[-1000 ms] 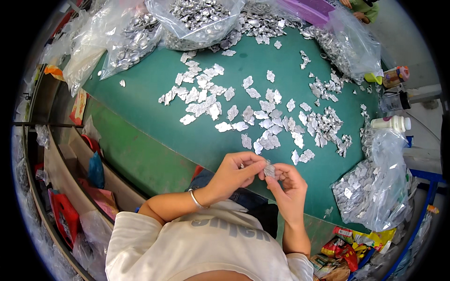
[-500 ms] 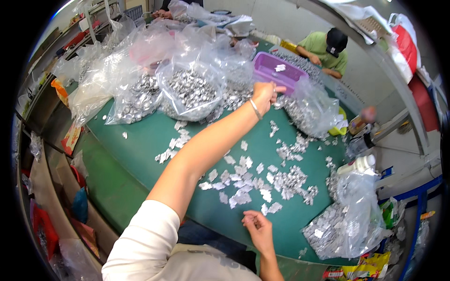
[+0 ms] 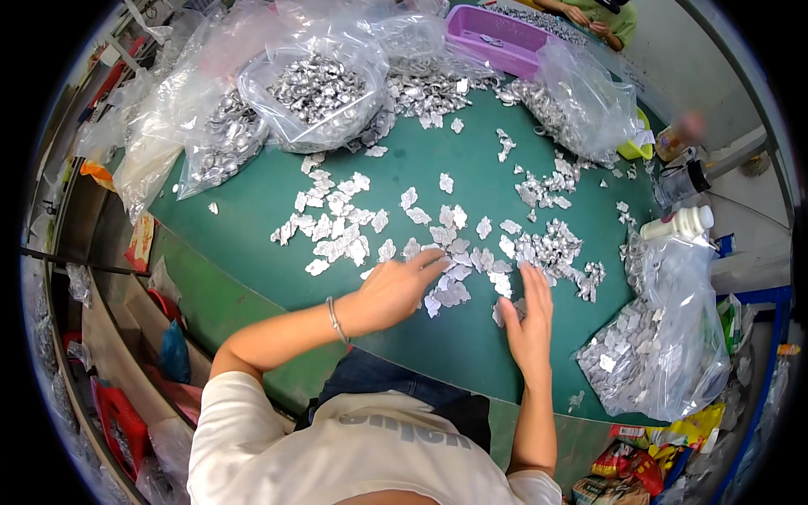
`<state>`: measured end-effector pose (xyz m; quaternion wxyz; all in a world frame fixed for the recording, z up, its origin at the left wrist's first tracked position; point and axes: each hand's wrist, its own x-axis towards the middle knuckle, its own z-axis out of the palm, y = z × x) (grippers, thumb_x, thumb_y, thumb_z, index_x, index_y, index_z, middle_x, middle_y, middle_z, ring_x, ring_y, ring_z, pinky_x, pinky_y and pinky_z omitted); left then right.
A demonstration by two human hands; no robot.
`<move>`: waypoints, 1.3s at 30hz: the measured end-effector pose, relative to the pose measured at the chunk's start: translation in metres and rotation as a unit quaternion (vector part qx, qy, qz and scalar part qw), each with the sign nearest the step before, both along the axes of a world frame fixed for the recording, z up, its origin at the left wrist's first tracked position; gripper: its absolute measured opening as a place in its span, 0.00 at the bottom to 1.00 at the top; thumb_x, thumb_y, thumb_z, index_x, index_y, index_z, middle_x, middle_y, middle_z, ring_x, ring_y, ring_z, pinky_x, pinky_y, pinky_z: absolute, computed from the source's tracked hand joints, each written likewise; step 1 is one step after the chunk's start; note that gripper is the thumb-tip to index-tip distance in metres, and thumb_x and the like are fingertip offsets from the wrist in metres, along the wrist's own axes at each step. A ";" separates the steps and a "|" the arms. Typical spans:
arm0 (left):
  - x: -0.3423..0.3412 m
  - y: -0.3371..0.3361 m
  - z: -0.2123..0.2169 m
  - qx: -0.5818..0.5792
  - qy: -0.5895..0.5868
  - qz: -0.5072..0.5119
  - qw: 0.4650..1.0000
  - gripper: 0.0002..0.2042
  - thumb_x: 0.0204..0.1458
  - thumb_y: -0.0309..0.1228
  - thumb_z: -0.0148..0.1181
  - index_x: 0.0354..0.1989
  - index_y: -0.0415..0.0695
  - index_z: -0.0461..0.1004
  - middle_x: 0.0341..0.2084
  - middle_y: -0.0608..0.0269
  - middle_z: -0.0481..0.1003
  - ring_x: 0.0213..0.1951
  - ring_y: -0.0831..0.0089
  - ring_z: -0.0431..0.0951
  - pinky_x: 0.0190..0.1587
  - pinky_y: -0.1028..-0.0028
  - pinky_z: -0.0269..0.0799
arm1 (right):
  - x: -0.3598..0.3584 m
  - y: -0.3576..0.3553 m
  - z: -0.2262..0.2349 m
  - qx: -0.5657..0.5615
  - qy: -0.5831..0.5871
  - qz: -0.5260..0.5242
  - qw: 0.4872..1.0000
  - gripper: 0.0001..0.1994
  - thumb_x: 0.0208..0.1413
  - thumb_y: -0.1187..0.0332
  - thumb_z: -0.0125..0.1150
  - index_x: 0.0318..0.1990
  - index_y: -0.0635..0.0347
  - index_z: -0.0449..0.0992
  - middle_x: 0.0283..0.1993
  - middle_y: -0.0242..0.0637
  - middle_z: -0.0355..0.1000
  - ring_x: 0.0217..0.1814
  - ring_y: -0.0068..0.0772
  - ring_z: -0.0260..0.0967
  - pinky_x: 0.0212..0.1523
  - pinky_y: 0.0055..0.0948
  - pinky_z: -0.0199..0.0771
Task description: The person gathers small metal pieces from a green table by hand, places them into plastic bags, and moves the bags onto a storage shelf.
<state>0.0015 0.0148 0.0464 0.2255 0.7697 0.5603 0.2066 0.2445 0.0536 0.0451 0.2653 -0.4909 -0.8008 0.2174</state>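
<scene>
Many small flat silver metal pieces [image 3: 459,240] lie scattered over a green table [image 3: 252,210]. My left hand [image 3: 391,290], with a bracelet at the wrist, lies flat on the table, fingers stretched onto the near pieces. My right hand [image 3: 528,324] rests palm down with fingers spread on pieces at the near right of the scatter. Neither hand visibly holds anything.
Clear plastic bags of silver pieces stand at the back [image 3: 316,88], back right [image 3: 581,97] and near right edge [image 3: 665,345]. A purple tray [image 3: 497,38] sits far back, where another person [image 3: 602,17] works. A white bottle [image 3: 677,223] lies at right.
My left arm, stretched to the purple tray half a second ago, has come back to the near pieces. Both hands, earlier joined at my chest, now lie on the table.
</scene>
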 end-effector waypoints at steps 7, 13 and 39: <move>0.002 -0.045 -0.004 -0.020 0.037 0.007 0.999 0.21 0.42 0.18 0.55 0.49 0.39 0.70 0.60 0.59 0.63 0.20 0.58 0.76 0.22 0.64 0.73 | -0.013 -0.020 0.004 0.009 -0.140 0.140 0.980 0.21 0.50 0.66 0.63 0.51 0.62 0.71 0.61 0.44 0.62 0.67 0.48 0.53 0.63 0.50 0.52; 0.015 -0.063 -0.003 -0.032 -0.104 0.034 0.993 0.17 0.48 0.19 0.53 0.48 0.44 0.71 0.51 0.60 0.69 0.24 0.58 0.77 0.26 0.64 0.73 | -0.002 0.006 0.001 0.005 0.025 -0.013 1.000 0.13 0.46 0.77 0.62 0.43 0.65 0.75 0.42 0.43 0.71 0.45 0.45 0.65 0.49 0.34 0.63; 0.006 -0.068 0.005 -0.377 -0.818 0.301 0.315 0.15 0.60 0.36 0.46 0.45 0.35 0.71 0.28 0.60 0.70 0.31 0.68 0.70 0.41 0.69 0.69 | -0.025 0.006 -0.005 0.000 -0.010 0.078 0.997 0.20 0.52 0.72 0.60 0.53 0.65 0.69 0.57 0.47 0.65 0.64 0.52 0.58 0.61 0.45 0.56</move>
